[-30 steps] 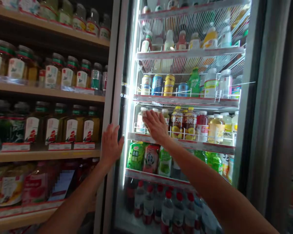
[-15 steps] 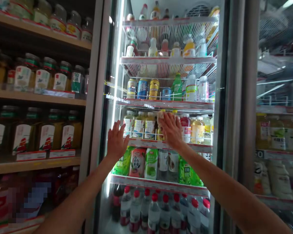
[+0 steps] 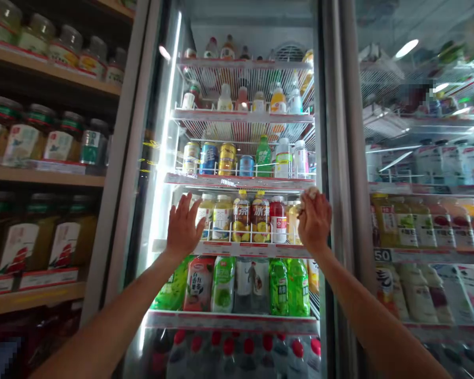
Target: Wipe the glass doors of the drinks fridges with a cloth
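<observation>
The right hand [image 3: 315, 223] has its fingers bent around a crumpled, pale cloth [image 3: 308, 197], the grip closed on it. The cloth shows above and beside the fingertips, at the right edge of the glass door [image 3: 253, 31] of a lit cooler, near the metal frame [image 3: 337, 131]. The left hand [image 3: 185, 226] is empty, its fingers spread and pointing up, in front of the left part of the same door. Whether the palm or fingertips press on the glass, I cannot tell.

Behind the glass, the shelf at hand height [image 3: 237, 249] carries upright bottles, among them two yellow-capped tea bottles [image 3: 250, 216] between the hands and a red bottle [image 3: 278, 218] just to their right. The shelf above holds cans [image 3: 226, 159] toward its left end, with a green bottle [image 3: 263, 158] right of them. On the shelf below, a red pack [image 3: 198, 283] stands left of a green-and-white bottle [image 3: 223, 284], and green bottles [image 3: 289, 287] stand near the right end. Red-capped bottles [image 3: 248, 352] fill the bottom.

Wooden shelves [image 3: 43, 173] with jars and bottles stand on the left; another glass-fronted cooler [image 3: 422, 173] stands on the right.
</observation>
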Motion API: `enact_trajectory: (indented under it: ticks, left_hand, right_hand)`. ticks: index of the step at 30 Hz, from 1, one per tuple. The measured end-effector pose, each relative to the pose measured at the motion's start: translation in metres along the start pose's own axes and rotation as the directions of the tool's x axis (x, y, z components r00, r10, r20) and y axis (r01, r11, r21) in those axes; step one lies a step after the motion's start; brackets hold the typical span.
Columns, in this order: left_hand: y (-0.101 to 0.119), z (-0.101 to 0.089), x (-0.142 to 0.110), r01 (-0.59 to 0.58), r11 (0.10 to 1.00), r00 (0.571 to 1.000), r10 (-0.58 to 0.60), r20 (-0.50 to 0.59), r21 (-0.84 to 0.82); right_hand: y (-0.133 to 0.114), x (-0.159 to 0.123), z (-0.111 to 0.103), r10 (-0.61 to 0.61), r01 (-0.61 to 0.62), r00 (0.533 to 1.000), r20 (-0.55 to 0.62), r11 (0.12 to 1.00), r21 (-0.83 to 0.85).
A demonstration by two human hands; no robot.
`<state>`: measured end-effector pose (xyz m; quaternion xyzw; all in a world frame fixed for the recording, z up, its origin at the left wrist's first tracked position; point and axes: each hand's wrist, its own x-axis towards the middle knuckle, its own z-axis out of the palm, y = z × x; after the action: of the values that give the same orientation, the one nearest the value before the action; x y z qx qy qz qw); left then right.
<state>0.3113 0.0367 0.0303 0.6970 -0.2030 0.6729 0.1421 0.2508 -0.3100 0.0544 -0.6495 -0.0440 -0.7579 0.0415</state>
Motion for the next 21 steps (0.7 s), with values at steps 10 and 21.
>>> enact_trajectory:
  ticks: [10,21]
  left_hand:
    - [-0.003,0.017,-0.001,0.096,0.995,0.992,-0.096,-0.083,0.001]
    - [-0.008,0.019,-0.004,0.057,0.998,0.993,-0.053,-0.102,0.032]
  right_hand:
    - [-0.079,0.013,0.029,-0.399,0.388,0.907,0.133,0.916,0.100]
    - [-0.085,0.041,0.035,-0.393,0.392,0.889,0.235,0.918,0.049]
